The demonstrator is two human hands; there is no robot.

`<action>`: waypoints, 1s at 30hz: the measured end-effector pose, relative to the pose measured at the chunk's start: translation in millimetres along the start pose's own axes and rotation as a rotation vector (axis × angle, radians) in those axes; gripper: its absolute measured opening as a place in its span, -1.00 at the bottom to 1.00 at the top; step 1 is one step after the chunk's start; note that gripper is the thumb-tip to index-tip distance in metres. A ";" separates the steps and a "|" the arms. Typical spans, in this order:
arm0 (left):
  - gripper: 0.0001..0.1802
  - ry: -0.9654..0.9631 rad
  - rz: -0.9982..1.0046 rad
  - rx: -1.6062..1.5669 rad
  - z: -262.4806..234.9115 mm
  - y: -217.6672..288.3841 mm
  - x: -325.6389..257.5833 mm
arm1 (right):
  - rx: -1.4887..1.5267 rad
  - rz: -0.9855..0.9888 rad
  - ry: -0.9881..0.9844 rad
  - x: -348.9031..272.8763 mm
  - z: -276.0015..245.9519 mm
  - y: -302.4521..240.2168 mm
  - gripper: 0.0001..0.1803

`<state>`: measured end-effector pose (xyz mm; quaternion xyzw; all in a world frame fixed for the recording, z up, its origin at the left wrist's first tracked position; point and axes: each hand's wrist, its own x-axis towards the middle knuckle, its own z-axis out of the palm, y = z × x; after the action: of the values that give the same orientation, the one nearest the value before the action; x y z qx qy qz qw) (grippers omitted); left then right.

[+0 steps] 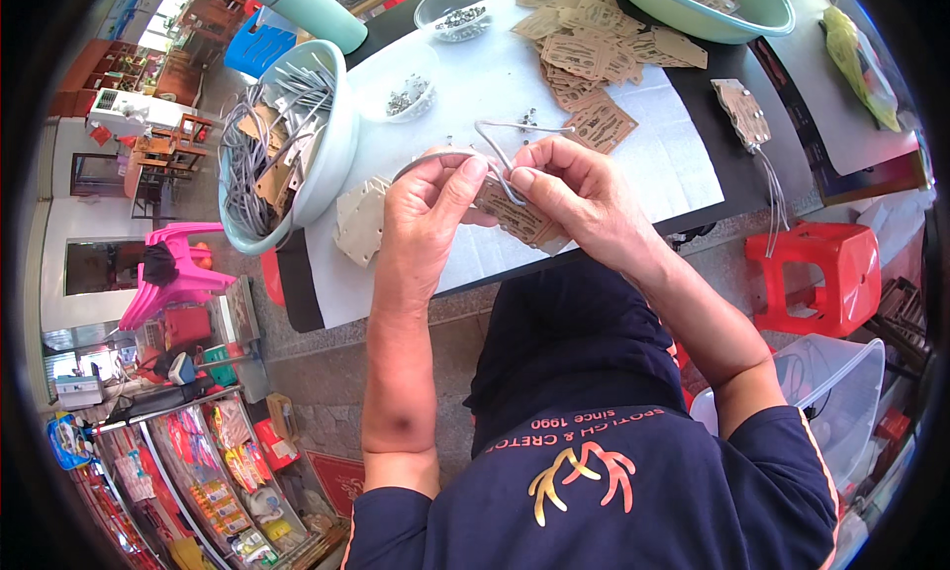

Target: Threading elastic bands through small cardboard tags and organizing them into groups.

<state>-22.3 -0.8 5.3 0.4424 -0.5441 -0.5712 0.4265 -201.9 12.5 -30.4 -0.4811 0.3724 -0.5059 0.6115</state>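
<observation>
While working the grey cord (492, 154) at the top edge of the brown card (524, 224), apparently a threading step, keep both close together at the centre of the frame, above the near edge of the counter (300, 291). Left grip (427, 199): thumb and forefinger pinching the cord, with a length of it arching over the knuckles. Right grip (574, 189): thumb and forefinger pinching the same cord close to the card. Cannot tell, with fingers in the way, about any passage of cord through a hole. For a clean job, pinch near the working end rather than far back, to avoid buckling; steady the card with the spare fingers; draw the length along slowly, without creasing the cardboard. Mind the loose bend standing up between the two grips, liable to twist or snag. Watch also for the metal bits (529, 121) on the white sheet (465, 90) just beyond the right grip, easy to scatter with a swinging tail. Leave undisturbed the pale cards (358, 224) beside the left grip. For comparison, glance at the corded card (742, 115) at the upper right of the frame.
</observation>
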 end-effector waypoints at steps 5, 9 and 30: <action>-0.80 0.023 0.013 0.026 1.1 0.1 -1.2 | -0.049 -0.023 -0.003 1.4 -0.1 1.8 -0.78; -0.81 0.034 -0.037 0.014 -2.0 -2.1 0.4 | 0.008 -0.009 0.008 -1.8 3.2 5.7 -0.78; -0.85 -0.098 -0.022 0.006 -4.0 0.0 -4.8 | -0.002 -0.100 0.008 3.0 -1.6 20.2 -0.78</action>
<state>-17.2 2.9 5.5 0.4211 -0.5610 -0.5953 0.3918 -197.5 9.8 -50.2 -0.4980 0.3508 -0.5373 0.5834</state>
